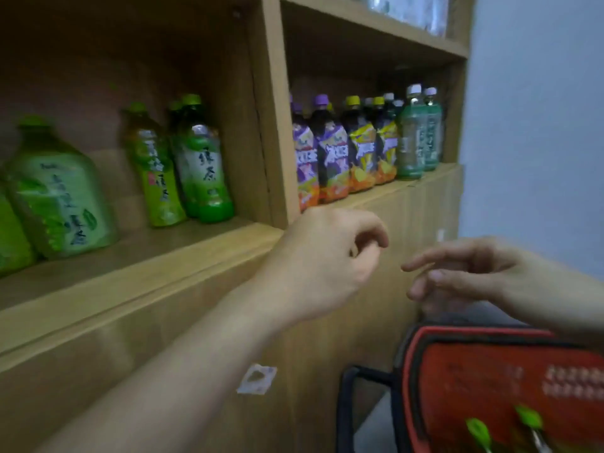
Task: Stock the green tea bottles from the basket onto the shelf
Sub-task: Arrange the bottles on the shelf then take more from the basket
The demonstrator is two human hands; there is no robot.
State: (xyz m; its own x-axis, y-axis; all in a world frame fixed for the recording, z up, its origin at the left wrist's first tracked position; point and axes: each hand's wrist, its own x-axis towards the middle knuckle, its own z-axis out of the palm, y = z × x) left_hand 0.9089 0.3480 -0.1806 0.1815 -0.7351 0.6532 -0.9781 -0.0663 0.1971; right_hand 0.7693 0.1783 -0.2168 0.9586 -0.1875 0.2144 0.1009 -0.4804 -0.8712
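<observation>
Basket: a red basket with a black rim sits at the lower right; white print on its inner wall is too blurred to read.
Bottles in basket: two green caps show at the bottom edge, still inside the basket.
Right hand grip: the right hand is above the basket, fingers loosely spread and holding nothing.
Left hand grip: the left hand is in front of the shelf edge, fingers curled in loosely, with nothing in it.
Sticker: a small pale sticker is on the cabinet front below the shelf.
Shelf: a wooden shelf with an upright divider.
Left compartment: green tea bottles stand here, green-capped, with Chinese characters on their labels; a larger green bottle stands further left.
Right compartment: purple-labelled bottles, yellow-labelled bottles and pale green bottles with white caps, their print blurred.
</observation>
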